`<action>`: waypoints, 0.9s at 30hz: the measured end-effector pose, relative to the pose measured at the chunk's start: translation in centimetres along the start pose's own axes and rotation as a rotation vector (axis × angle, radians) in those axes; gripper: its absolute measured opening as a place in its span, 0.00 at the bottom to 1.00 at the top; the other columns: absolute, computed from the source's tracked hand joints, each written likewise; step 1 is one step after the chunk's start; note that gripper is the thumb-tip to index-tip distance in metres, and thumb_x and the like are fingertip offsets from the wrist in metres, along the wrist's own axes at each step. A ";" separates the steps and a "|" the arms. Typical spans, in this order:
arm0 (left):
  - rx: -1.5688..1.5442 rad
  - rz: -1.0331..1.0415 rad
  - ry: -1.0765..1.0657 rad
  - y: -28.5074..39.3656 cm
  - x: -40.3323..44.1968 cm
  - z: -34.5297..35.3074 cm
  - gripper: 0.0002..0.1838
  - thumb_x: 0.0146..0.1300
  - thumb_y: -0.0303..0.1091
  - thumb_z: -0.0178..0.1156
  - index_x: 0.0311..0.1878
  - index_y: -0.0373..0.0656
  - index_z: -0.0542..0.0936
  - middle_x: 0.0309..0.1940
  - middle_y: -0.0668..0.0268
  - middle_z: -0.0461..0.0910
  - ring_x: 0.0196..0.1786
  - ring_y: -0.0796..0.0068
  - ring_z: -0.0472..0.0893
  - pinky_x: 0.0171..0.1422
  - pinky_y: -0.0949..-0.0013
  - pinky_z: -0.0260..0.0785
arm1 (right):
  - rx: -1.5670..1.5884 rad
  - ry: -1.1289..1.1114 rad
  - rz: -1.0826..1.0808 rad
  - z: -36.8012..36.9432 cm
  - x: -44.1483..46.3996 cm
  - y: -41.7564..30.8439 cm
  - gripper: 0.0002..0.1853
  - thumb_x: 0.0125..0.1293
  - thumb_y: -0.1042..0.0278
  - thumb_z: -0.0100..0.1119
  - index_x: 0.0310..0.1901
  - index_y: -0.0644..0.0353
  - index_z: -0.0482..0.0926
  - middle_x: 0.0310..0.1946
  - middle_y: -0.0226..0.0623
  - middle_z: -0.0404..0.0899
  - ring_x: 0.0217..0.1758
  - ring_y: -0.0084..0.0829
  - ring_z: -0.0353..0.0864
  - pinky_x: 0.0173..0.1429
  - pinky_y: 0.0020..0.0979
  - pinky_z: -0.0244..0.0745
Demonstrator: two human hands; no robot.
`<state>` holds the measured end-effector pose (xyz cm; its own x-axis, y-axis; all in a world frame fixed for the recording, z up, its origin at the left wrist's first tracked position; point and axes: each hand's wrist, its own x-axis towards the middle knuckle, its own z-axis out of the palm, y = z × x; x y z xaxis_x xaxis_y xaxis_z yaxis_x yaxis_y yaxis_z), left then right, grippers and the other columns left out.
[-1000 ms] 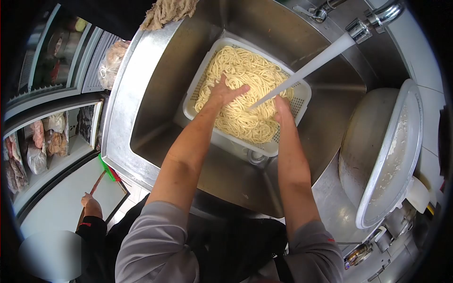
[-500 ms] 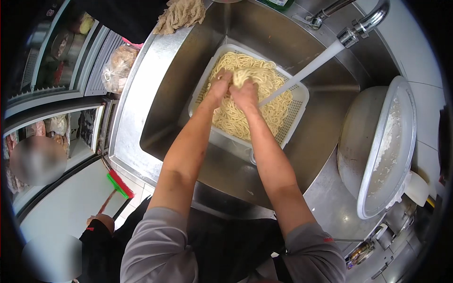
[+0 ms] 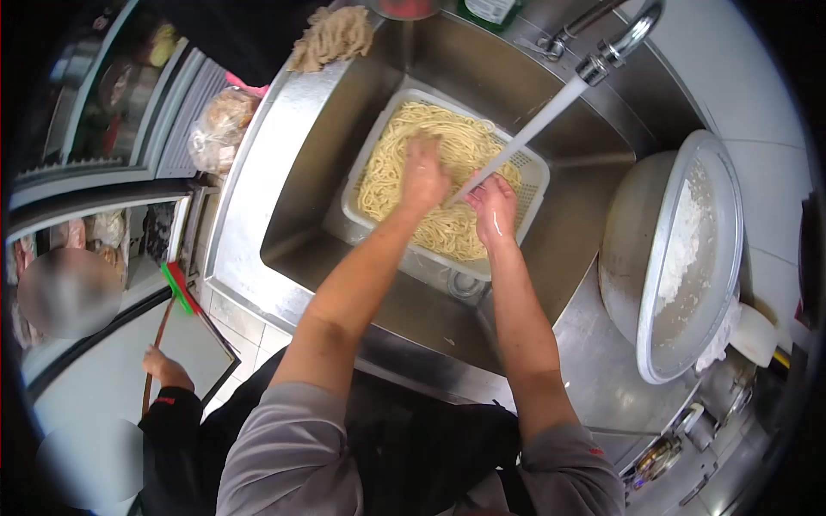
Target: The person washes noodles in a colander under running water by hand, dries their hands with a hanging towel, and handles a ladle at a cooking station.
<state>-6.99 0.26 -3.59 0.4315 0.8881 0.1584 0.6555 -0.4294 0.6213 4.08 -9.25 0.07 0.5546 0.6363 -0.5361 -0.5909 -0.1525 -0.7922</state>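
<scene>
Pale yellow noodles fill a white perforated basket standing in the steel sink. My left hand rests on the noodles with its fingers stretched out, slightly blurred. Over the basket's right part, my right hand is turned palm up and wet, its fingers loosely bent at the water stream. No noodles show in its palm. A thick jet of water runs from the faucet down between my hands.
A big metal bowl with white residue leans on the right counter. A crumpled cloth and a bagged item lie at the left. A green bottle stands behind the sink. Another person's hand holds a red-green broom.
My hands have moved apart: the clump of noodles between them is back down, and my right hand has turned palm up at the water. The other person's broom has shifted up and left.
</scene>
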 end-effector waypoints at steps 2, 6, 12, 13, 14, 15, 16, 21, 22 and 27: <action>-0.565 -0.416 -0.089 2.5 0.1 3.1 0.21 0.68 0.36 0.57 0.62 0.38 0.75 0.51 0.43 0.80 0.58 0.53 0.79 0.63 0.54 0.70 | 0.134 -0.021 0.007 -0.3 1.0 0.5 0.10 0.72 0.65 0.53 0.42 0.60 0.80 0.37 0.33 0.83 0.39 0.30 0.82 0.46 0.31 0.79; -0.788 -0.686 -0.019 7.2 -0.3 2.8 0.25 0.77 0.47 0.44 0.40 0.36 0.82 0.39 0.44 0.84 0.43 0.51 0.84 0.50 0.52 0.73 | 0.303 -0.094 0.134 1.4 2.7 0.9 0.14 0.75 0.60 0.48 0.41 0.60 0.80 0.37 0.35 0.81 0.44 0.31 0.81 0.51 0.33 0.78; -0.976 -0.841 -0.063 9.4 0.2 -1.8 0.24 0.73 0.42 0.44 0.47 0.29 0.82 0.47 0.43 0.83 0.54 0.50 0.81 0.62 0.54 0.67 | 0.192 -0.022 -0.054 2.8 1.7 -0.8 0.14 0.75 0.63 0.46 0.39 0.62 0.79 0.38 0.39 0.81 0.43 0.34 0.81 0.54 0.35 0.77; -0.886 -0.749 -0.055 9.7 0.4 -1.7 0.21 0.71 0.41 0.47 0.46 0.35 0.84 0.47 0.44 0.83 0.54 0.51 0.82 0.61 0.56 0.69 | 0.236 -0.076 -0.050 2.9 1.7 -1.3 0.14 0.75 0.64 0.46 0.39 0.62 0.79 0.38 0.39 0.81 0.43 0.34 0.81 0.54 0.36 0.77; -0.795 -0.657 -0.048 9.9 0.7 -1.6 0.18 0.68 0.40 0.49 0.46 0.41 0.86 0.46 0.46 0.84 0.53 0.52 0.83 0.59 0.57 0.72 | 0.281 -0.129 -0.046 3.0 1.8 -1.9 0.14 0.74 0.64 0.46 0.39 0.62 0.79 0.38 0.40 0.81 0.42 0.34 0.81 0.54 0.37 0.77; -0.885 -0.713 -0.018 10.3 1.2 -1.5 0.20 0.71 0.42 0.48 0.43 0.38 0.85 0.45 0.46 0.84 0.51 0.52 0.83 0.58 0.56 0.72 | 0.324 -0.180 -0.043 2.8 2.1 -2.3 0.14 0.74 0.64 0.46 0.39 0.62 0.79 0.38 0.40 0.81 0.42 0.34 0.81 0.54 0.38 0.77; -0.978 -0.767 0.011 11.0 1.8 -1.6 0.22 0.74 0.44 0.46 0.41 0.36 0.84 0.43 0.45 0.84 0.48 0.51 0.83 0.57 0.54 0.72 | 0.267 -0.163 -0.081 2.6 2.7 -2.6 0.14 0.73 0.65 0.46 0.40 0.65 0.79 0.38 0.43 0.81 0.41 0.36 0.82 0.53 0.41 0.78; -0.963 -0.752 0.089 14.3 3.5 -5.1 0.24 0.77 0.45 0.45 0.39 0.35 0.83 0.39 0.45 0.84 0.44 0.47 0.84 0.53 0.52 0.73 | 0.268 -0.224 -0.101 1.6 4.6 -4.9 0.14 0.75 0.64 0.45 0.42 0.62 0.79 0.39 0.40 0.81 0.43 0.35 0.81 0.55 0.39 0.76; -0.878 -0.721 0.125 14.7 4.1 -5.0 0.24 0.77 0.45 0.45 0.39 0.36 0.83 0.38 0.46 0.85 0.44 0.47 0.84 0.52 0.53 0.74 | 0.283 -0.250 -0.097 1.6 5.0 -5.3 0.13 0.75 0.64 0.45 0.43 0.62 0.80 0.40 0.40 0.81 0.43 0.35 0.81 0.55 0.39 0.76; -0.942 -0.698 0.130 15.2 5.6 -4.7 0.24 0.78 0.46 0.46 0.35 0.36 0.82 0.34 0.48 0.83 0.43 0.45 0.83 0.50 0.53 0.74 | 0.400 -0.450 -0.021 1.0 7.5 -6.4 0.13 0.76 0.63 0.45 0.45 0.59 0.80 0.41 0.38 0.81 0.44 0.34 0.81 0.57 0.36 0.75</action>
<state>2.44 -0.55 10.39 0.0588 0.9157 -0.3974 -0.0155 0.3989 0.9169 11.41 -2.75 1.48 0.3179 0.9070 -0.2763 -0.8056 0.1047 -0.5832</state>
